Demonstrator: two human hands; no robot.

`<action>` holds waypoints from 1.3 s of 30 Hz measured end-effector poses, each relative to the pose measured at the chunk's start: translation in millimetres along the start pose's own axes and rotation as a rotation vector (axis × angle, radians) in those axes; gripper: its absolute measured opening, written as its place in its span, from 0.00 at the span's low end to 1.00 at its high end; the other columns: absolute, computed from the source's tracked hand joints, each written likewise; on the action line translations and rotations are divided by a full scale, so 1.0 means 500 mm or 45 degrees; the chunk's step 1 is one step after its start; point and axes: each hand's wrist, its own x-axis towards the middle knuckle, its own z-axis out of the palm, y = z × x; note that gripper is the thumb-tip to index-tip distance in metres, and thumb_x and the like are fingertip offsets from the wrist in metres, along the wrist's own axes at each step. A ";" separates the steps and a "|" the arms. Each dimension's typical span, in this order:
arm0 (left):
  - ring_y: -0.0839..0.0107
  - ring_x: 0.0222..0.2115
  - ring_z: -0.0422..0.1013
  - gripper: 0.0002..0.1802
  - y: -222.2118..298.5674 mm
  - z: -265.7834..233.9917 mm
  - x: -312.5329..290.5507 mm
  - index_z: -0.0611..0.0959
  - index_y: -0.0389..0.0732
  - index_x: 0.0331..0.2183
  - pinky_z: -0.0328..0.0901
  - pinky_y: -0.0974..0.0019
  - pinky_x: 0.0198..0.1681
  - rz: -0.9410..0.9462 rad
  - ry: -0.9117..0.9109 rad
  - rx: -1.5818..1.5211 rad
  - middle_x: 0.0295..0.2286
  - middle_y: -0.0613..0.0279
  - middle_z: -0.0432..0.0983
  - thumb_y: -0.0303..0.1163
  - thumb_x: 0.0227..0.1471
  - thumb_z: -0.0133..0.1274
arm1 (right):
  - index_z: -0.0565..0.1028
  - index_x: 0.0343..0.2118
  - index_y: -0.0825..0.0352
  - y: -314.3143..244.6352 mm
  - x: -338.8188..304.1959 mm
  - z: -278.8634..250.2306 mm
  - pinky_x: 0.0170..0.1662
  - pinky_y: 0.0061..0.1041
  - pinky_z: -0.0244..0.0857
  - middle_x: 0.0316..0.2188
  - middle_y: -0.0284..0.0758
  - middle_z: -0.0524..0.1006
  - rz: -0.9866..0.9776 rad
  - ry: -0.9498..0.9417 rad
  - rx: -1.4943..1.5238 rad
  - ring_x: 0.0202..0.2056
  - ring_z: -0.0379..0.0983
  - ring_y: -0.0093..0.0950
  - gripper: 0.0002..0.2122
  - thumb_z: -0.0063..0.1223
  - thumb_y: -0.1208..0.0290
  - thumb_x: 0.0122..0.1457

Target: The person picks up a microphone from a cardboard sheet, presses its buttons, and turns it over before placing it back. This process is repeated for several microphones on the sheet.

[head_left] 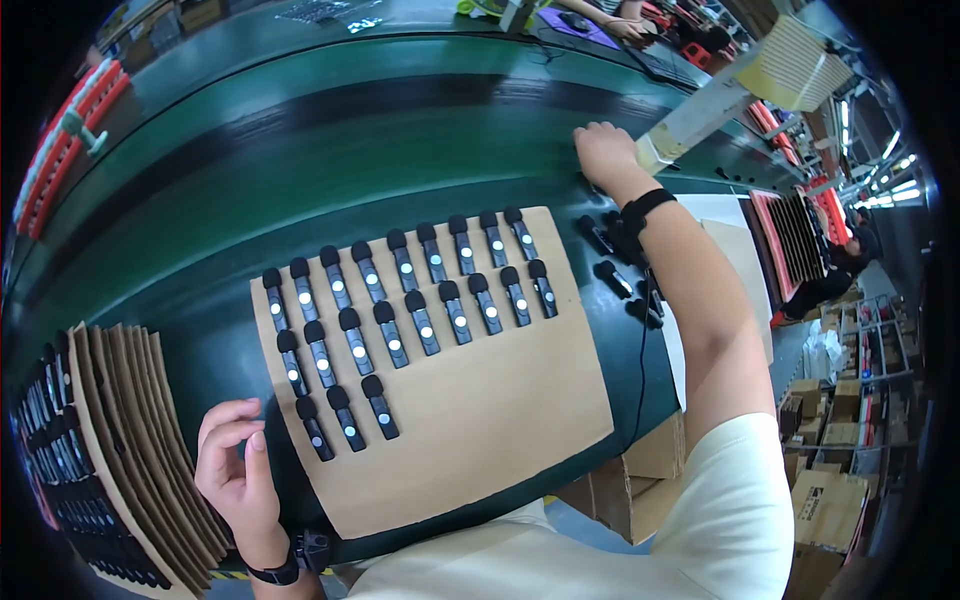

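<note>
Head view: we record a tan cardboard sheet (480, 430) lying on the green bench (205, 345), with small black foam-capped microphones (421, 325) set out on it in three slanting rows. We count nine in the far row, nine in the middle row and three in the near row, the last grouped at the sheet's left side. Each has its foam cap toward the far side and a pale round spot on its body; the near right part of the sheet is bare.

Left hand (238, 475): just beside the sheet's left edge, palm partly turned up, fingers curved with the thumb apart from them; we see nothing between them. A black wristband (285, 570) circles the wrist.

Right hand (605, 155): extended beyond the sheet's far right corner, fingers bent downward near a loose cluster of black microphones (613, 280). The fingertips are hidden, so we cannot tell whether they grip anything. The two hands are well apart.

A black cable (642, 385) runs from near the cluster toward the bench's near edge. At left we note upright cardboard sheets (130, 400) packed closely, the outermost bearing rows of similar dark pieces. An open cardboard box (655, 465) sits below the near edge at right. Across the bench, a co-worker's hand (628, 28) shows at the top.
</note>
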 end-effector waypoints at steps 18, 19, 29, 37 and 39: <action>0.60 0.37 0.72 0.06 0.037 -0.019 -0.009 0.80 0.34 0.30 0.66 0.62 0.43 0.184 -0.084 0.029 0.38 0.51 0.77 0.17 0.45 0.56 | 0.70 0.47 0.68 -0.169 -0.181 -0.203 0.36 0.15 0.64 0.33 0.26 0.72 0.061 0.068 2.003 0.34 0.70 0.15 0.13 0.53 0.77 0.59; 0.59 0.36 0.73 0.07 0.047 -0.019 -0.013 0.80 0.34 0.30 0.66 0.61 0.43 0.248 -0.119 0.046 0.38 0.51 0.77 0.18 0.44 0.57 | 0.71 0.45 0.68 -0.197 -0.230 -0.243 0.38 0.16 0.65 0.31 0.26 0.72 0.069 0.002 2.129 0.33 0.70 0.16 0.12 0.54 0.78 0.58; 0.58 0.37 0.74 0.16 0.126 0.044 -0.051 0.81 0.37 0.37 0.67 0.55 0.44 0.437 -0.543 0.054 0.36 0.54 0.79 0.24 0.41 0.64 | 0.74 0.41 0.72 -0.383 -0.458 -0.374 0.40 0.23 0.67 0.36 0.38 0.77 -0.580 -0.263 2.312 0.36 0.74 0.27 0.12 0.58 0.82 0.52; 0.59 0.35 0.75 0.19 0.101 0.024 -0.082 0.81 0.37 0.37 0.67 0.54 0.46 0.393 -0.491 0.004 0.32 0.57 0.80 0.23 0.38 0.67 | 0.76 0.40 0.70 -0.443 -0.490 -0.360 0.35 0.24 0.68 0.33 0.38 0.77 -0.490 -0.043 2.413 0.32 0.75 0.29 0.13 0.63 0.82 0.49; 0.59 0.34 0.75 0.19 0.097 0.027 -0.088 0.81 0.36 0.37 0.67 0.54 0.46 0.378 -0.490 0.001 0.32 0.58 0.80 0.23 0.39 0.67 | 0.77 0.41 0.68 -0.448 -0.494 -0.348 0.31 0.27 0.68 0.32 0.36 0.77 -0.524 0.093 2.282 0.31 0.75 0.31 0.16 0.63 0.82 0.47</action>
